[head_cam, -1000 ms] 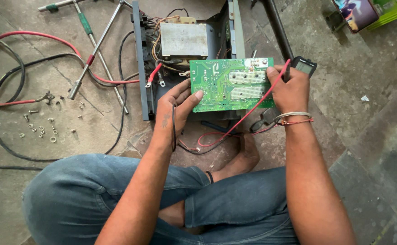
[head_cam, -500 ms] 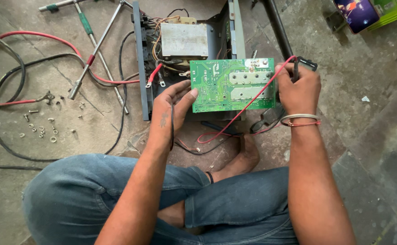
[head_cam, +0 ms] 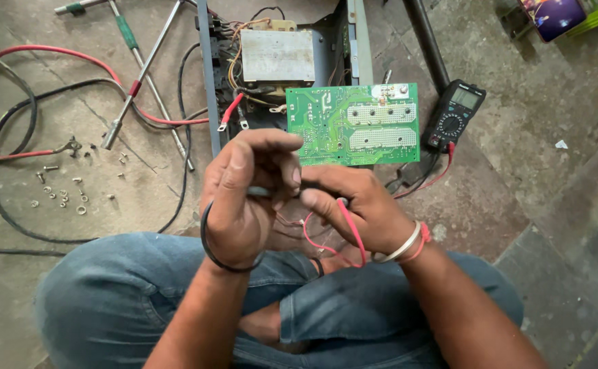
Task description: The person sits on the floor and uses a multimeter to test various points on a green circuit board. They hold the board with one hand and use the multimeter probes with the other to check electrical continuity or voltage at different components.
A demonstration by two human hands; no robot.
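Note:
My left hand (head_cam: 247, 195) and my right hand (head_cam: 357, 205) meet above my lap. Both are closed around thin meter probes, and the left one holds a dark probe. The red test lead (head_cam: 343, 229) loops out of my right hand, while a black lead curves around my left wrist. The green circuit board (head_cam: 353, 124) rests on the edge of an open metal chassis (head_cam: 282, 61) with a transformer inside. A black multimeter (head_cam: 454, 115) lies on the floor to the right of the board.
Red and black cables (head_cam: 12, 130) loop over the concrete floor at left. Loose screws and washers (head_cam: 63, 195) lie scattered near them. Long metal tools (head_cam: 142, 75) lie beside the chassis. A dark pipe (head_cam: 425, 44) runs at the top right. My crossed legs in jeans fill the bottom.
Both hands have left the circuit board and come together over my lap with the probes. The multimeter, earlier by my right hand, now lies on the floor.

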